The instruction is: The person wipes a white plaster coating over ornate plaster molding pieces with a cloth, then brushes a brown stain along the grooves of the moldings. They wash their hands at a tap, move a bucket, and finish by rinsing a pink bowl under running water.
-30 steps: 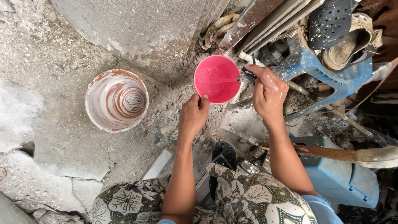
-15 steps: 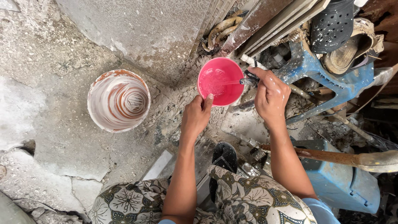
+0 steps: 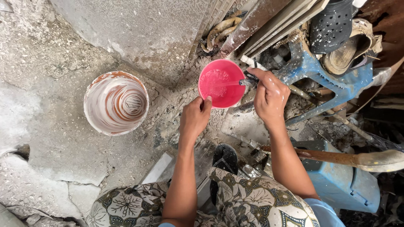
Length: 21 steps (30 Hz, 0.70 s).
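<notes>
Filling step, by the look of it. Left hand (image 3: 194, 117) grips the near rim of a pink bowl (image 3: 222, 83), thumb and fingers pinched on the edge, holding it under a thin stream of water. Right hand (image 3: 269, 96) is closed around a small tap (image 3: 249, 80) at the bowl's right edge; the fingers hide the handle, so whether it is being turned I cannot tell. The water runs leftward from the tap into the bowl, foaming white at the middle. The bowl sits just off the rough concrete floor (image 3: 63, 59), at the foot of a grey wall.

To the left, well apart, stands a white bucket (image 3: 116, 102) with rust-coloured swirls of residue inside. Behind the tap: a blue plastic stool (image 3: 324, 71) with a black clog (image 3: 332, 25) on it, and leaning boards.

Judgement: the bowl looks only part full. Next move calls for keeping the rim level under the stream, then shutting the tap with the right hand before lifting the bowl clear, steady enough not to slop.
</notes>
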Tool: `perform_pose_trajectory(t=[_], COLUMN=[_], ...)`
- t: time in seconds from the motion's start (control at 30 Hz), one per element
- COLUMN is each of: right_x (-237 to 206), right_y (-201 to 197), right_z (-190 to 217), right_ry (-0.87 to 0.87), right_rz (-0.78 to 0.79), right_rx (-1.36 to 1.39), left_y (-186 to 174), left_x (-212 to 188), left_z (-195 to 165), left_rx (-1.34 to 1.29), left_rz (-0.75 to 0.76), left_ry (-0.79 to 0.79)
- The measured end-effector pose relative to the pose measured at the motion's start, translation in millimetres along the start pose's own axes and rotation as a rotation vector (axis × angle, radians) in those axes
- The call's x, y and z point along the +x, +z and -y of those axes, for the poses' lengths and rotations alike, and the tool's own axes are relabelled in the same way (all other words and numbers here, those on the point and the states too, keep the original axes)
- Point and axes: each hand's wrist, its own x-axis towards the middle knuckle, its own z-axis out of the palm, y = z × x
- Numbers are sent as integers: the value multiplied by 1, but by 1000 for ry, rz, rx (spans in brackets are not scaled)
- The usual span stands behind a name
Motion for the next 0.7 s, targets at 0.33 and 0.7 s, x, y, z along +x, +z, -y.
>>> perform_pose_trajectory(t=[0.33,0.7], right_x=[1,2], right_y=[-1,-3], right_z=[1,1], right_ry=[3,37], right_rz=[9,22], right_rx=[23,43], left_y=[-2,-3], left_x=[-2,-1], left_z=[-3,-3], left_rx=[26,17], left_rz=[-16,-51], left_ry=[-3,-5])
